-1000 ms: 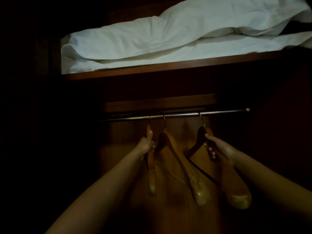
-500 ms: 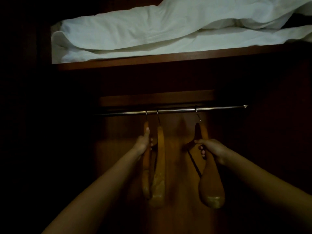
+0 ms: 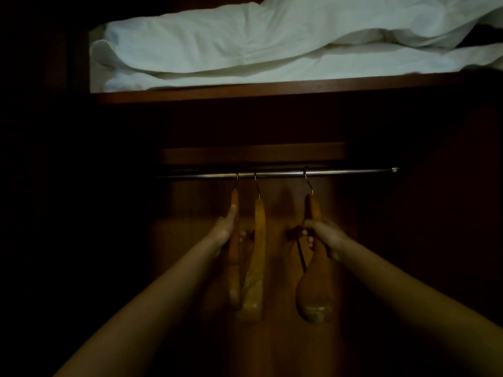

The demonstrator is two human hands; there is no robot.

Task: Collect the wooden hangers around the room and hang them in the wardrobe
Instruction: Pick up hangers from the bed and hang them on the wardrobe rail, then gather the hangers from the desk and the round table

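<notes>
Three wooden hangers hang by metal hooks from the steel rail [image 3: 353, 172] inside the dark wardrobe. My left hand [image 3: 226, 228] grips the left hanger [image 3: 234, 268] near its top. The middle hanger [image 3: 257, 257] hangs free just beside it, edge-on to me. My right hand [image 3: 324, 236] is closed around the right hanger [image 3: 317, 297] below its neck; a dark crossbar shows under the fingers. All three hooks sit on the rail.
A wooden shelf [image 3: 245, 93] above the rail carries folded white bedding [image 3: 245, 47]. The rail runs on bare to the right of the hangers. Wardrobe sides and floor are lost in darkness.
The middle and right hangers have swung from angled to edge-on. The left and middle hangers have closed together. Both hands keep their grips.
</notes>
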